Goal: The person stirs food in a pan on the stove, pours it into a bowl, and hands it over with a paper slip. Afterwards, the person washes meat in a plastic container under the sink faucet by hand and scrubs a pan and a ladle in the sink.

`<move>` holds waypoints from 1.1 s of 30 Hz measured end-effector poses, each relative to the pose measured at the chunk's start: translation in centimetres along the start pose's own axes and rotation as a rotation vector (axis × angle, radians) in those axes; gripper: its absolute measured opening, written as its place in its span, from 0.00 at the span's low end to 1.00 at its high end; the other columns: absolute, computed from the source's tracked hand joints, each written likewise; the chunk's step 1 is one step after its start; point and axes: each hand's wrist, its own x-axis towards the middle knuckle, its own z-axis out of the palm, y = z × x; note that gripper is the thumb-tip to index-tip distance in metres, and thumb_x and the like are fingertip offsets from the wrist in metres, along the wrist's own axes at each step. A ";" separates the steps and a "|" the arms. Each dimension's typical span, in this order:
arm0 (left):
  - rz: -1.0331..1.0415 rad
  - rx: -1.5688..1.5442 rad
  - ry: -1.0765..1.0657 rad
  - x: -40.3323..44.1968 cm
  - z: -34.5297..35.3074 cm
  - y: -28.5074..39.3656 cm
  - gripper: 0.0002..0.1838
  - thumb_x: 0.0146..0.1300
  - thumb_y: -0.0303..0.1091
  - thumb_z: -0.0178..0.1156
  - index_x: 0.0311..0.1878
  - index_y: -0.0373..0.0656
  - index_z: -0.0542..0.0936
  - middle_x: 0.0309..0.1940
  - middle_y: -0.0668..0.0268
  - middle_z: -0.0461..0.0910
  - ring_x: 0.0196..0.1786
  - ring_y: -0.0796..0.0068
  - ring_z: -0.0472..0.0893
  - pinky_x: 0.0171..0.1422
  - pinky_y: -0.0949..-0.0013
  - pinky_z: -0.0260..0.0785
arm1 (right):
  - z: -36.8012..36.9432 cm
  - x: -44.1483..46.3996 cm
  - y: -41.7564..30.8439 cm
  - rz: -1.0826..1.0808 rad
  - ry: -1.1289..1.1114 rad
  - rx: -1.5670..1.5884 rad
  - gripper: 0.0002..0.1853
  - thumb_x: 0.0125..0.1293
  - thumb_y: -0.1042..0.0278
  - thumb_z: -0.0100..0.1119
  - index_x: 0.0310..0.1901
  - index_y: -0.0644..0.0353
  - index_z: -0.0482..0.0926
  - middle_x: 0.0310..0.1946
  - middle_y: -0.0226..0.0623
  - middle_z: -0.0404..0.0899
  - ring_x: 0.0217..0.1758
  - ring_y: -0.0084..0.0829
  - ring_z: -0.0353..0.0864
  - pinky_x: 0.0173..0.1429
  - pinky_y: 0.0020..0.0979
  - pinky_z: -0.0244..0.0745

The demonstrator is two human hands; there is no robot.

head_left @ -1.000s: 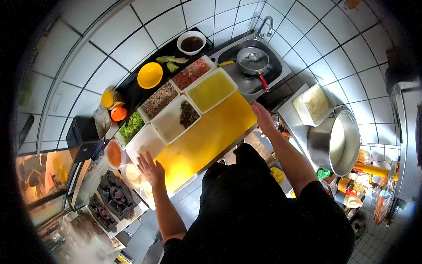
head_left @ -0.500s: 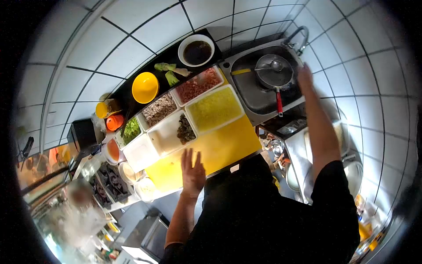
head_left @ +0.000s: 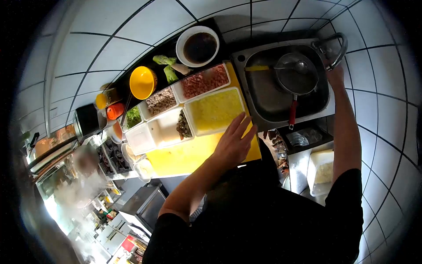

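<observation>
My right hand (head_left: 335, 75) is at the faucet (head_left: 342, 52) by the far right corner of the sink (head_left: 263, 99). Its fingers are mostly hidden behind the spout. My left hand (head_left: 232, 144) is open with fingers spread, over the yellow cutting board (head_left: 182, 156) beside the white tub of yellow food (head_left: 213, 110). In the sink sits a round pan or strainer (head_left: 295, 83) with a red handle. A ladle (head_left: 300, 67) lies across it, its yellow handle pointing left.
Tubs of chopped pink meat (head_left: 204, 82), brown mince (head_left: 161, 101), dark pieces (head_left: 183, 125) and green scallions (head_left: 133, 116) line the board. Behind stand a bowl of dark liquid (head_left: 200, 47) and a yellow bowl (head_left: 143, 82). Another person (head_left: 79, 189) is at lower left.
My left hand has moved right across the board towards the sink. My right hand has come up to the faucet. The view has shifted slightly.
</observation>
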 end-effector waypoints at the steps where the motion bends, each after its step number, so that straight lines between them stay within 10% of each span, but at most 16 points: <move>1: 0.004 0.014 -0.038 1.2 -0.2 0.3 0.25 0.59 0.23 0.64 0.61 0.36 0.75 0.67 0.44 0.67 0.74 0.39 0.63 0.75 0.46 0.62 | -1.3 0.6 -0.9 0.042 0.023 0.029 0.24 0.64 0.74 0.54 0.64 0.61 0.73 0.52 0.54 0.78 0.58 0.56 0.76 0.60 0.50 0.72; 5: 0.043 0.033 0.010 4.2 0.2 0.5 0.25 0.59 0.23 0.64 0.61 0.34 0.75 0.66 0.44 0.68 0.72 0.39 0.64 0.74 0.46 0.63 | 3.3 2.4 8.8 0.104 -0.136 -0.074 0.24 0.69 0.58 0.56 0.62 0.64 0.74 0.57 0.54 0.77 0.61 0.51 0.76 0.63 0.46 0.70; 8: 0.036 0.024 0.034 5.2 1.2 0.2 0.24 0.59 0.23 0.64 0.61 0.34 0.75 0.65 0.44 0.69 0.71 0.39 0.65 0.73 0.46 0.64 | 9.5 1.4 15.3 0.217 -0.135 0.485 0.24 0.74 0.53 0.54 0.62 0.64 0.74 0.58 0.54 0.77 0.61 0.51 0.77 0.62 0.44 0.70; 14: 0.002 -0.012 0.003 5.1 1.9 0.9 0.23 0.59 0.23 0.64 0.59 0.33 0.76 0.63 0.45 0.71 0.70 0.39 0.67 0.72 0.46 0.65 | 5.1 0.5 4.6 0.355 0.012 0.933 0.23 0.78 0.58 0.48 0.69 0.57 0.66 0.59 0.46 0.76 0.60 0.44 0.76 0.64 0.45 0.70; 18: 0.009 -0.040 -0.001 5.1 2.4 0.9 0.23 0.59 0.23 0.64 0.59 0.32 0.76 0.62 0.44 0.71 0.69 0.39 0.68 0.71 0.46 0.66 | 0.8 0.7 0.2 0.091 0.029 0.248 0.25 0.78 0.58 0.49 0.72 0.56 0.63 0.62 0.45 0.74 0.63 0.44 0.75 0.66 0.46 0.70; 25: 0.015 -0.042 0.073 5.7 3.0 0.6 0.22 0.57 0.20 0.64 0.57 0.31 0.77 0.58 0.45 0.74 0.66 0.40 0.71 0.70 0.46 0.67 | 0.5 0.7 -0.8 0.243 -0.030 0.579 0.29 0.73 0.57 0.58 0.70 0.61 0.66 0.63 0.49 0.75 0.64 0.46 0.76 0.66 0.45 0.70; 33: -0.052 0.010 0.124 5.3 2.2 -0.1 0.21 0.58 0.22 0.63 0.57 0.31 0.77 0.59 0.44 0.74 0.64 0.42 0.74 0.68 0.48 0.69 | 0.7 -0.5 -2.3 0.037 0.030 0.049 0.26 0.77 0.58 0.53 0.69 0.64 0.67 0.66 0.51 0.73 0.67 0.47 0.75 0.69 0.43 0.70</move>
